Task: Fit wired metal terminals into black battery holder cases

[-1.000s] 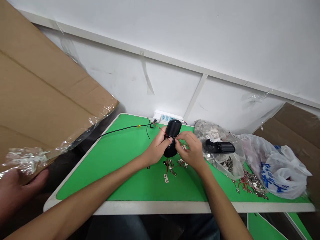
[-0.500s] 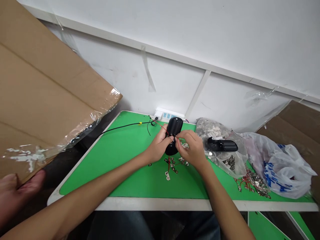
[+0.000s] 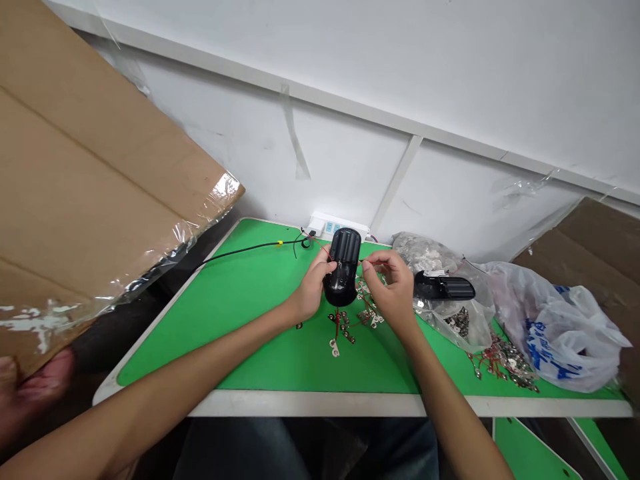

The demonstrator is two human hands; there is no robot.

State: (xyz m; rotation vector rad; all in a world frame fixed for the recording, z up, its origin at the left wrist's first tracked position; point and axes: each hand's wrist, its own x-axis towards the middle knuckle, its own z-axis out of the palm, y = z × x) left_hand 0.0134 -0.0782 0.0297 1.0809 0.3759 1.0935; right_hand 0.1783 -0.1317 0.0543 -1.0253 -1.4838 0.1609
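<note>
My left hand point(image 3: 313, 288) is closed around a black plastic housing point(image 3: 344, 267), thumb across its front. The housing is held upright above the table, with a ribbed upper half and a glossy rounded lower half. Beside its right edge, my right hand point(image 3: 393, 283) pinches what looks like a thin wire, mostly hidden by the fingertips. A red wire point(image 3: 320, 248) runs from behind the housing toward the upper left. Below lie small metal contact plates point(image 3: 335, 347) on red wires, and more contact plates point(image 3: 370, 315) lie under my right hand.
A white power strip point(image 3: 333, 225) with a black cable point(image 3: 240, 252) sits against the wall. Clear bags point(image 3: 480, 327), a second black housing point(image 3: 445, 288), a contact pile point(image 3: 515, 363) and a white bag point(image 3: 575, 340) lie right. Another person's hand point(image 3: 43, 387) holds cardboard point(image 3: 100, 200) at left.
My right hand has moved from the housing's middle to just off its right edge. The housing's front shows more fully now. The other person's hand and cardboard shifted slightly left.
</note>
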